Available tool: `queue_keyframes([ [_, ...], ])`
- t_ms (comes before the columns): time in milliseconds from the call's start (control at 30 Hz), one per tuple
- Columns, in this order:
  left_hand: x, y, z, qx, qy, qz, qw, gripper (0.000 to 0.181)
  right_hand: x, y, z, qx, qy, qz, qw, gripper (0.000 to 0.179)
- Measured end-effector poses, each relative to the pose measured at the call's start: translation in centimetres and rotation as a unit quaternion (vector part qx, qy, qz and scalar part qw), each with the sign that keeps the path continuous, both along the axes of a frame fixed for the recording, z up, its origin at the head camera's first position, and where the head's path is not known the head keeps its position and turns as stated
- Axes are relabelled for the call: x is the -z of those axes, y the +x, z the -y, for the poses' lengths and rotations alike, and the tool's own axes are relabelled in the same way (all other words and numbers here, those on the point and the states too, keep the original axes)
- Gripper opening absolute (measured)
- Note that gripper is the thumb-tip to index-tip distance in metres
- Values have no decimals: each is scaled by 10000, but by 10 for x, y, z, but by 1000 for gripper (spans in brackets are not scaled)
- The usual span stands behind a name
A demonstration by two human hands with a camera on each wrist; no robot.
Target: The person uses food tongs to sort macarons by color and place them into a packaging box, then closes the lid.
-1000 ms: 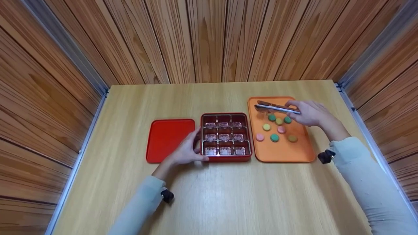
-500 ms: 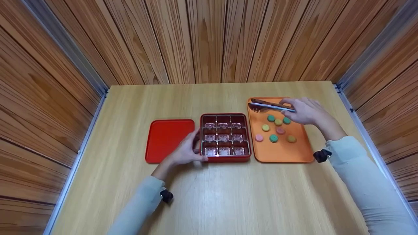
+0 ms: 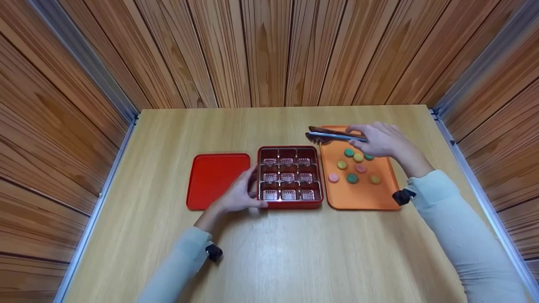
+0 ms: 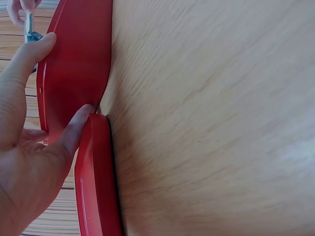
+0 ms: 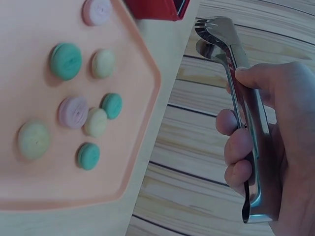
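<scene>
My left hand (image 3: 240,195) lies at the left front corner of a red box (image 3: 290,205). Its thumb presses the front wall while straight fingers touch the left side. The box has several clear plastic compartments with nothing in them. In the right wrist view, my right hand (image 5: 300,132) grips metal serving tongs (image 5: 263,209), with one fork-like end and one spoon-like end, slightly apart and holding nothing. The tongs stretch left past the back left corner of an orange tray (image 3: 362,200). Several green, yellow and pink macarons (image 3: 352,178) lie on that tray.
A flat red lid (image 3: 212,181) lies left of the box, partly under my left hand in the head view. The tray stands close to the box's right side. Wood-plank walls (image 3: 269,54) rise behind and beside the wooden table (image 3: 294,256).
My right hand has moved left with the tongs, whose tips have passed from over the tray to beyond its left edge. My left hand stays at the box.
</scene>
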State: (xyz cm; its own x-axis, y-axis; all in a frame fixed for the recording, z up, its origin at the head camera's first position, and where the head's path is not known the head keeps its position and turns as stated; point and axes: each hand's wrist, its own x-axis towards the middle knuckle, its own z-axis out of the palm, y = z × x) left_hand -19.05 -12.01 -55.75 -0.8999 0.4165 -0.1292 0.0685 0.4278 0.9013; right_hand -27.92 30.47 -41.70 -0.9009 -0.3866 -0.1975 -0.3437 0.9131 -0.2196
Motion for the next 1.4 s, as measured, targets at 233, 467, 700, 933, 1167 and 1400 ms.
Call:
queue_keyframes([
  [233, 0, 0, 0, -15, -57, 12, 10000, 127, -3, 0, 18, -170, -58, 29, 9998, 46],
  [467, 4, -1, 1, 50, 59, -80, 9999, 126, 0, 0, 36, -465, -209, -141, 9986, 44],
  [700, 4, -2, 1, -3, -19, -104, 9999, 128, 2, 0, 56, -596, -84, -233, 9979, 46],
  [933, 3, 0, 0, -19, 25, -98, 9999, 128, 7, 1, 76, -854, -74, -296, 9959, 45],
  [1167, 3, 0, 1, 5, 31, -107, 9999, 130, 10, 4, 94, -741, 62, -206, 9970, 48],
  [1400, 5, -2, 0, 46, 23, -146, 9999, 128, 12, 4, 106, -890, 39, -244, 9957, 48],
])
